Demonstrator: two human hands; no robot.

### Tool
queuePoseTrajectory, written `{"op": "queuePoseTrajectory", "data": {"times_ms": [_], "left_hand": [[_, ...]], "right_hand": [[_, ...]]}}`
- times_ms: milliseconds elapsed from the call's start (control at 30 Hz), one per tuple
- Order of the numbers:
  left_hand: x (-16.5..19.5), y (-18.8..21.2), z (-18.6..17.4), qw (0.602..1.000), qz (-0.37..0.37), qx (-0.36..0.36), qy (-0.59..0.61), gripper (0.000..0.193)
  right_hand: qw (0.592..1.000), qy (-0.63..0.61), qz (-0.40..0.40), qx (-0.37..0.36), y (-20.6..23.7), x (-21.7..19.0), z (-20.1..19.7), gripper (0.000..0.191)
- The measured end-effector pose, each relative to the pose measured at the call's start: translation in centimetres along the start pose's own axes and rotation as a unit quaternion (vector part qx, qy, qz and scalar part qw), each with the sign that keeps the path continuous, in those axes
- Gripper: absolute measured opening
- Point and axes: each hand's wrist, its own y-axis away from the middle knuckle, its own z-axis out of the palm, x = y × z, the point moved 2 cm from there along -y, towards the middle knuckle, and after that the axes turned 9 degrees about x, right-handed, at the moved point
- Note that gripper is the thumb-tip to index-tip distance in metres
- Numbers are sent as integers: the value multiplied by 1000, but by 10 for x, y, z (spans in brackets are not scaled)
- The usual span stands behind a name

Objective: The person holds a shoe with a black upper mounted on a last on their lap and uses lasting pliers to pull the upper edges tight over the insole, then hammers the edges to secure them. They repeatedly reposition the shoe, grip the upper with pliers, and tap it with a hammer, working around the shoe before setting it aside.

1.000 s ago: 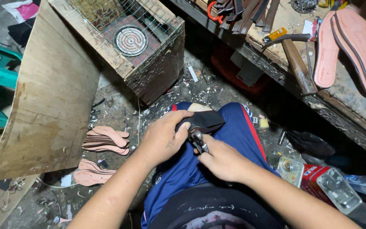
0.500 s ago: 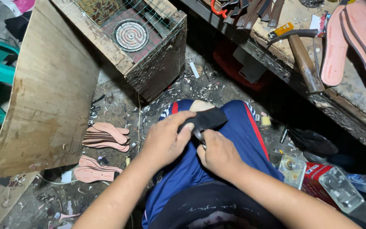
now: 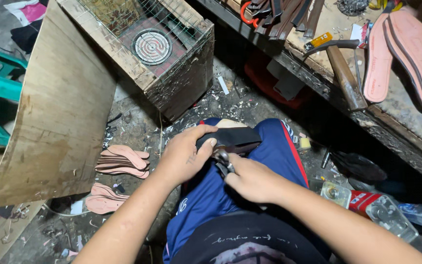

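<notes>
Your left hand (image 3: 186, 159) curled around the black shoe upper (image 3: 230, 139), pressing it on your knee. Your right hand (image 3: 252, 180) closed on metal pliers (image 3: 222, 159), whose tip met the upper's edge.

Right hand (image 3: 252, 181) has returned the metal pincers (image 3: 222, 160) into view at the near edge of the black leather shoe upper (image 3: 230, 138), after covering them half a second ago. Left hand (image 3: 185, 157) has shifted slightly left, thumb now pressing the upper's near edge.
</notes>
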Motion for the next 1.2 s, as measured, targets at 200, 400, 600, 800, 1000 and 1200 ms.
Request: {"op": "queuePoseTrajectory", "data": {"times_ms": [200,400,600,800,1000,1200], "left_hand": [[12,9,3,999,35,7,-2,30],[14,11,1,996,-79,-15,-30,31],[-7,5,-3,999,-31,4,7,31],[-19,-1,-5,999,-23,3,43,33],[-20,-11,-6,992,-123,-30,-14,34],[-9,-4,-2,999,-21,3,-37,33]], "right_hand": [[999,15,49,-9,12,15,-4,35],[990,47,-3,130,7,6,18,25],[981,116,-92,126,-2,1,27,33],[990,135,-51,2,-13,-11,18,36],[975,-217,36,32,-11,11,39,34],[885,-447,123,-45,-9,25,32,47]]}}
